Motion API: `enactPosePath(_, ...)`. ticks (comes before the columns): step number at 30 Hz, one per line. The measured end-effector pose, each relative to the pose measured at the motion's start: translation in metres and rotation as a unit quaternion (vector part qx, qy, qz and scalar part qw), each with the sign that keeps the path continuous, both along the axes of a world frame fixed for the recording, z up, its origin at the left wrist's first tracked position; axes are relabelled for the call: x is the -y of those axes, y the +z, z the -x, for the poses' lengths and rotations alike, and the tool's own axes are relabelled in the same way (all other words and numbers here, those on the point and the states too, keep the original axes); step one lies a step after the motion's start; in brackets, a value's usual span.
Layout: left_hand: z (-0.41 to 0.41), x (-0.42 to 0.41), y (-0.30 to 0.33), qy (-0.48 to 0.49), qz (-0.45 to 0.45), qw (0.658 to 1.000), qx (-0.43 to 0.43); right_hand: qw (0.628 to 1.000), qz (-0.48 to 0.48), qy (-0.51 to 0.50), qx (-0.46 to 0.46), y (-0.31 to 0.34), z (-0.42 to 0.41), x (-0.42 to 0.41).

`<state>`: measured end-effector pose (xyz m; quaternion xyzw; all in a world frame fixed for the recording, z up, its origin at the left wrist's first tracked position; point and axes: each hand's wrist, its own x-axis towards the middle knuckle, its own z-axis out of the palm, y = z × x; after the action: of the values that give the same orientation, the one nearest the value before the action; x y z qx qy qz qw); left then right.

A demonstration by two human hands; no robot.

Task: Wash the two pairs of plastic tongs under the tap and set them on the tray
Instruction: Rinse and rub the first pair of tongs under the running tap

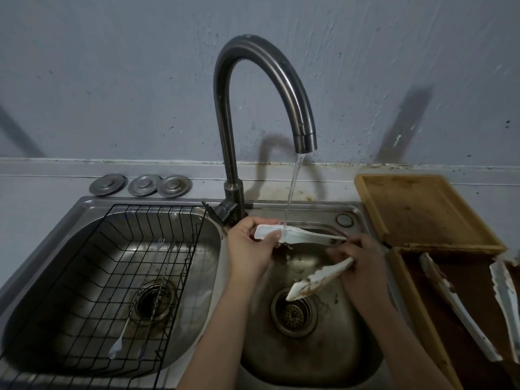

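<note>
Right now the first pair of white plastic tongs (306, 249) sits over the small right-hand steel sink basin (351, 333), spread into a wide V. The left hand (250, 246) curls its fingers and thumb round the tip of the upper arm, on the left, just where the thin stream of water (292, 192) from the dark curved metal tap (253, 88) lands on it. The right hand (363, 263) closes round the hinge end on the right, fingers bent over the join. The lower arm slants down toward the round drain strainer (292, 313) and is streaked with brown residue.

The second pair of soiled white plastic tongs (472, 305) lies in the dark wooden tray (416, 291) at the near right, unwashed by the look of its stains. A lighter wooden tray (422, 209) sits beyond it, farther back.

Judging by look, these tongs are light and fairly stiff, with spring at the hinge, so the arms want to splay. Wet and greasy, they probably turn slippery. The hinge looks the firmest place to hold, leaving the stained blades free for rubbing. The thin tips may flex under pressure, so a gentle pinch there seems wiser than a hard squeeze.
</note>
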<state>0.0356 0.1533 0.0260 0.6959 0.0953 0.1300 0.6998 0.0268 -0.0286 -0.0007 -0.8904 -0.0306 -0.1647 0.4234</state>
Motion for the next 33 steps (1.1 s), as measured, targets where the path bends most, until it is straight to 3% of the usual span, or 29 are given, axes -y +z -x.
enactPosePath(2,0.001,0.003,-0.001,0.015,-0.019,0.999,0.022,0.999,-0.049,0.022,-0.002,0.004,-0.001,0.0)
enactPosePath(6,0.003,0.003,-0.004,0.037,-0.028,0.997,0.06,0.999,-0.034,0.026,0.023,0.008,0.001,-0.001)
enactPosePath(10,0.003,0.001,-0.004,0.042,-0.014,0.996,0.082,0.99,0.108,0.005,0.095,0.012,0.002,-0.002)
enactPosePath(12,0.003,-0.001,-0.004,0.04,-0.01,0.996,0.085,0.989,0.107,0.003,0.101,0.012,0.0,-0.001)
enactPosePath(14,0.001,-0.005,-0.006,0.032,-0.033,0.996,0.074,0.997,0.046,0.019,0.057,0.016,-0.002,0.001)
enactPosePath(17,-0.007,-0.012,-0.016,-0.015,-0.072,0.997,0.008,0.988,0.141,0.054,0.024,0.018,-0.001,0.003)
enactPosePath(20,-0.01,-0.015,-0.036,-0.043,-0.081,0.994,-0.065,0.988,0.149,0.02,-0.043,0.023,0.0,0.003)
enactPosePath(24,-0.004,-0.008,-0.049,0.001,-0.117,0.991,-0.063,0.987,0.126,-0.054,-0.088,0.031,-0.002,0.001)
enactPosePath(28,0.005,0.007,-0.031,0.054,-0.212,0.976,0.003,0.979,0.121,-0.065,-0.148,0.036,-0.017,0.001)
enactPosePath(30,0.004,0.012,-0.026,0.035,-0.19,0.981,0.037,0.981,0.088,-0.042,-0.17,0.037,-0.021,-0.004)
enactPosePath(33,0.001,0.019,-0.02,-0.053,-0.015,0.998,-0.019,0.982,0.016,0.001,-0.19,0.034,-0.018,-0.023)
